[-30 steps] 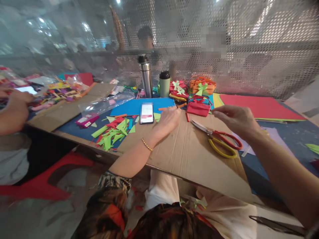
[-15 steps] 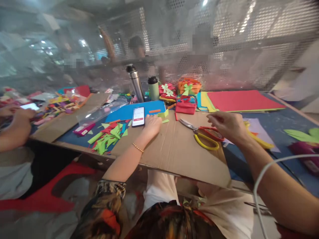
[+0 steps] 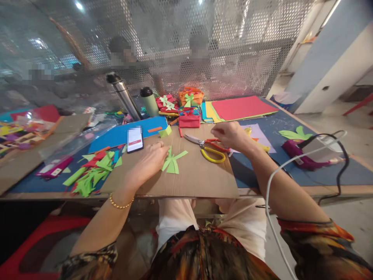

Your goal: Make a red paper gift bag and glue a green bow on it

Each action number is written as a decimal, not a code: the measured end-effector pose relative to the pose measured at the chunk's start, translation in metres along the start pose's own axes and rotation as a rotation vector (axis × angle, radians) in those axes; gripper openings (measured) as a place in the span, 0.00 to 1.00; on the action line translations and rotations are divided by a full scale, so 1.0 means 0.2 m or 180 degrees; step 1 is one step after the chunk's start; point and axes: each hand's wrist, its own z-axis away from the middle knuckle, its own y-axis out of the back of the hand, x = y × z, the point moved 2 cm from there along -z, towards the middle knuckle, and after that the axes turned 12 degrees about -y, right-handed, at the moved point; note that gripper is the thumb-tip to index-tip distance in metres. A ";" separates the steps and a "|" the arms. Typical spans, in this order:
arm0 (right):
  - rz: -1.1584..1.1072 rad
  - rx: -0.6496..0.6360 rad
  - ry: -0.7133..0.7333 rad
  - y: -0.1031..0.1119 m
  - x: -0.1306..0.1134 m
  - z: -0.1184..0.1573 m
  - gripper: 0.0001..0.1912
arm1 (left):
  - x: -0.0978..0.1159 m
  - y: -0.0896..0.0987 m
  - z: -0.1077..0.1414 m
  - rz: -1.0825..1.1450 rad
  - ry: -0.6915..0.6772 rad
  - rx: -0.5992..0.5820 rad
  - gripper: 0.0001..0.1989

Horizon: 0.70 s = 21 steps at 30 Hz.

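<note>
The left hand (image 3: pixel 153 157), fingers curled, is at the left edge of the light-green paper bow (image 3: pixel 173 158) on the flat brown cardboard sheet (image 3: pixel 192 182), and the right hand (image 3: pixel 229 134), fingers bent, is near the red-and-yellow-handled metal scissors (image 3: pixel 201 145), neither grip verifiable; light pressure would likely avoid creasing.

Bottles, boxes and a cable are lining the worktop (image 3: pixel 294 122).
Near the far edge, a steel flask (image 3: pixel 126 96) is standing beside a black-lidded green tumbler (image 3: pixel 149 102), and a perforated screen (image 3: pixel 233 58) is rising behind them. Toward the right edge, a purple box (image 3: pixel 300 154) is sitting beside a white block (image 3: pixel 323 149), and a black cable (image 3: pixel 346 163) is looping past the near edge. Leftward along that edge, a purple-and-white block (image 3: pixel 55 168) is lying.
</note>
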 end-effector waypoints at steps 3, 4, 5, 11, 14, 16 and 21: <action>0.0605 -0.0416 0.0179 -0.02 -0.05 0.08 0.15 | -0.03 -0.08 0.07 0.0260 -0.0421 -0.0031 0.16; 0.0660 -0.0469 0.0207 -0.04 -0.07 0.10 0.15 | -0.04 -0.11 0.10 0.0379 -0.0516 0.0010 0.16; 0.0728 -0.0523 0.0242 -0.06 -0.08 0.12 0.15 | -0.04 -0.14 0.11 0.0455 -0.0545 0.0075 0.17; 0.0993 -0.0499 0.0248 -0.16 -0.15 0.11 0.21 | -0.02 -0.24 0.09 0.0455 -0.0529 0.0527 0.21; 0.1060 -0.0514 0.0246 -0.18 -0.16 0.05 0.22 | 0.01 -0.24 0.05 0.0327 -0.0551 0.0536 0.21; 0.1098 -0.0525 0.0256 -0.17 -0.16 -0.01 0.21 | 0.04 -0.23 0.01 0.0236 -0.0550 0.0516 0.22; 0.1178 -0.0354 0.0107 -0.11 -0.08 -0.15 0.20 | 0.17 -0.18 -0.11 0.0098 -0.0483 0.0224 0.24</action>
